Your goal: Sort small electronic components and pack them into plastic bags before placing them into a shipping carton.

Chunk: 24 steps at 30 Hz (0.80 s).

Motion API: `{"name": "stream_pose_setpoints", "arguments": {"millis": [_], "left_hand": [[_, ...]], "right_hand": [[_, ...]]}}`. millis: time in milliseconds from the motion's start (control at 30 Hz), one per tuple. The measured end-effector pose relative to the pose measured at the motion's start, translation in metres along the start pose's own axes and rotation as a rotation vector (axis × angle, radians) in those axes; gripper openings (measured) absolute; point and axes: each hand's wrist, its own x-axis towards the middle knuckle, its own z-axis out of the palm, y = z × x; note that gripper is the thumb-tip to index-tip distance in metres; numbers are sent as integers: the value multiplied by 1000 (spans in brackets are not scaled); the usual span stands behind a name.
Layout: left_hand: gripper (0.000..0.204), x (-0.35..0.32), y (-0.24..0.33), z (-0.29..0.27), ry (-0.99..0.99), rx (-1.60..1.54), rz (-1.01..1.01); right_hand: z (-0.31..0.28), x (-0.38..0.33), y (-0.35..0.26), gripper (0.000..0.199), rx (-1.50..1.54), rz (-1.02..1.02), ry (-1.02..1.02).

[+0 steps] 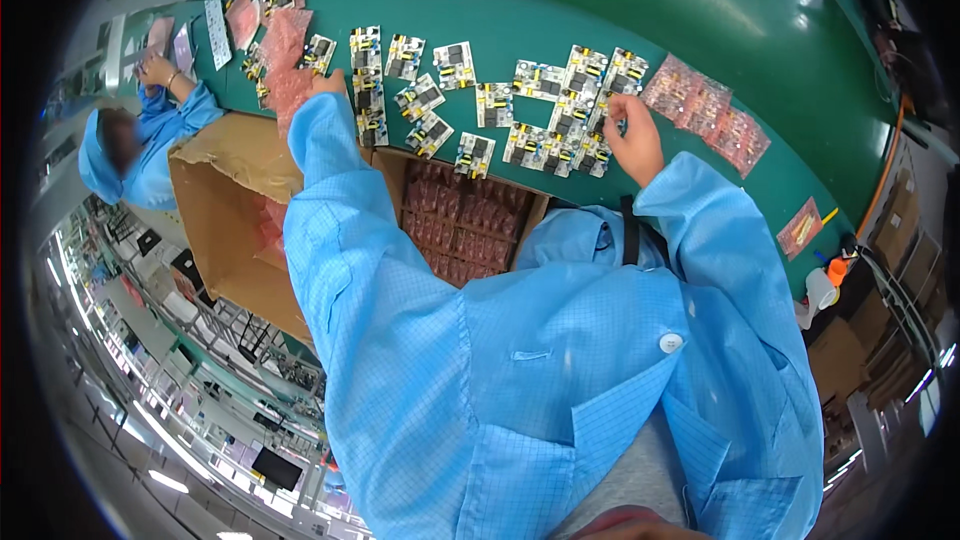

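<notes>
Right hand [632, 136] rests on the green counter [640, 15], fingers curled and pinching a small circuit board [598, 126] at the right end of the spread. Left hand [325, 82] is mostly hidden past its blue sleeve; it reaches to where the pink bags [285, 58] meet the boards, and I cannot tell whether it is open or closed.

Largest to smallest: the counter runs across the upper frame. Below its near edge stand two brown cartons, an open one with its flap raised [225, 205] on the left and another [465, 225] packed with rows of pink-wrapped pieces. On the counter, white boards with black and yellow parts [455, 100] lie in loose overlapping rows. Pink square bags [705, 105] lie flat to the right of them, and one small orange-pink packet [800, 228] sits alone by the right edge. Grey and pink flat sheets [215, 30] lie at far left, near a co-worker's hands [158, 70].

Risk, as I judge it: the boards overlap and several sit close to the near edge, so a dragging sleeve could push some off into the cartons or snag their parts.
</notes>
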Motion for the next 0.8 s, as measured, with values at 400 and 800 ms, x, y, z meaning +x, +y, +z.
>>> {"name": "stream_pose_setpoints", "arguments": {"millis": [400,800], "left_hand": [[34,9,-39,10,104,-237,114],[36,-5,-68,0,226,-154,182]], "right_hand": [[94,83,-22,75,-605,-238,-215],[40,65,-42,66,-38,59,-171]]}}
